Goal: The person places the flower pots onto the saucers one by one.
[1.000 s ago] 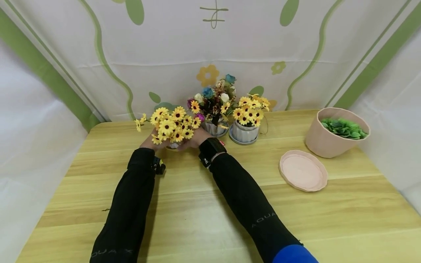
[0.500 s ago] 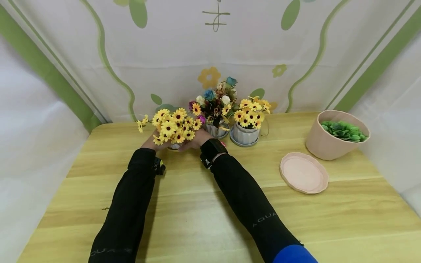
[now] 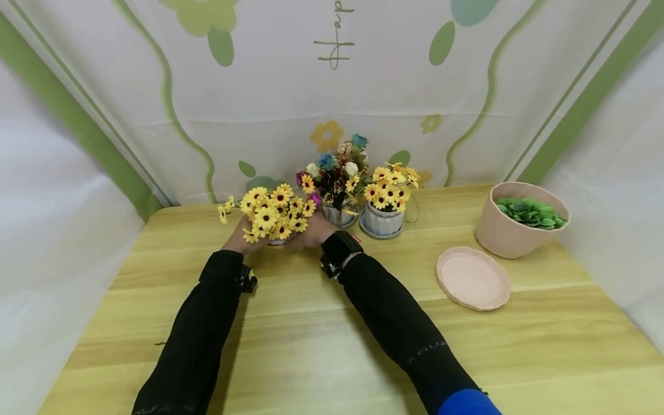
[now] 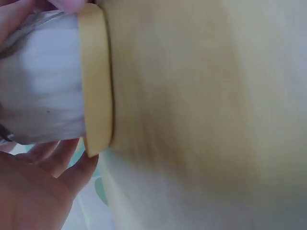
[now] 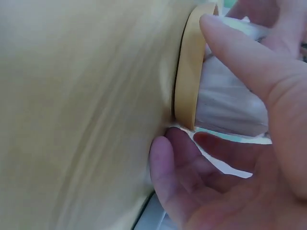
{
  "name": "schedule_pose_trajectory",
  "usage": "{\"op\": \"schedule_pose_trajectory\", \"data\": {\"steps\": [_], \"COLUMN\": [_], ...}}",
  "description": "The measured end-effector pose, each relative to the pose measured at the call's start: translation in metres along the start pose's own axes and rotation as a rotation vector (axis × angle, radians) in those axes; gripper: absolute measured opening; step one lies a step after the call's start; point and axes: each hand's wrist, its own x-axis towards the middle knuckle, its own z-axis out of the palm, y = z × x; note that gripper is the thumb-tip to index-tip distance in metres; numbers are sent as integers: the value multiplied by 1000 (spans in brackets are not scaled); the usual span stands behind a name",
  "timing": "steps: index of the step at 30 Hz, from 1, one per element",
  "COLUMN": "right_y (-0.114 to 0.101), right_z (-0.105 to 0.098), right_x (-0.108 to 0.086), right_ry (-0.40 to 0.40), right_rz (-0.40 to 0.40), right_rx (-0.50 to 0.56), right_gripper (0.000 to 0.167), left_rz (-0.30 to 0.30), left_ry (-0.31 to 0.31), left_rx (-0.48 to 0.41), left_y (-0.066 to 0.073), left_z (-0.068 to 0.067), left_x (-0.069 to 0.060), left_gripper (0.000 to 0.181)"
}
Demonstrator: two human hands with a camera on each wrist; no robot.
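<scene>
A pale grey flower pot (image 4: 48, 81) with yellow daisy-like flowers (image 3: 272, 213) stands upright on a tan saucer (image 4: 97, 81) at the table's far left. My left hand (image 3: 246, 235) holds the pot from the left, its fingers reaching behind pot and saucer in the left wrist view. From the right, my right hand (image 3: 311, 231) holds it too. Its thumb tip touches the saucer rim in the right wrist view, and the other fingers curve beside the saucer. The blooms hide most of both hands in the head view.
Just right stand a pot of mixed flowers (image 3: 339, 181) and another pot of yellow flowers (image 3: 383, 222). Farther right are a pink pot (image 3: 505, 230) with green leaves and a round pink tray (image 3: 473, 278). A printed cloth (image 3: 280, 92) hangs behind the wooden table (image 3: 311, 346).
The head view has tilted up slightly, so the scene sits lower. Both hands stay at the same pot, and the tan saucer rim shows less below the flowers.
</scene>
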Motion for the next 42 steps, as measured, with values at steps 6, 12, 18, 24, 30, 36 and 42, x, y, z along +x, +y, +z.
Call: {"op": "schedule_pose_trajectory", "data": {"steps": [6, 12, 18, 24, 30, 36, 42], "right_y": [-3, -7, -6, 6, 35, 60, 87], "right_z": [0, -4, -7, -12, -26, -54, -91], "right_x": [-22, -53, -89, -126, -174, -226, -268], "right_ry": [-79, -98, -22, 68, 236, 442, 638], "right_rz": [63, 9, -23, -14, 10, 15, 60], "right_rx": [-10, -87, -167, -140, -89, -133, -161], "right_gripper": [26, 64, 103, 110, 118, 122, 134], "left_rz": [47, -109, -196, -104, -50, -59, -68], "left_ry": [-9, -51, -158, -131, -113, -138, -140], "left_rx": [-130, 7, 90, 92, 174, 185, 161], "left_y": [-12, -8, 1, 13, 26, 39, 43], "left_z": [-9, -16, -8, -5, 10, 35, 68], "left_x": [-23, -60, -103, -128, -143, -149, -141], "left_gripper": [93, 128, 123, 108, 108, 119, 132]}}
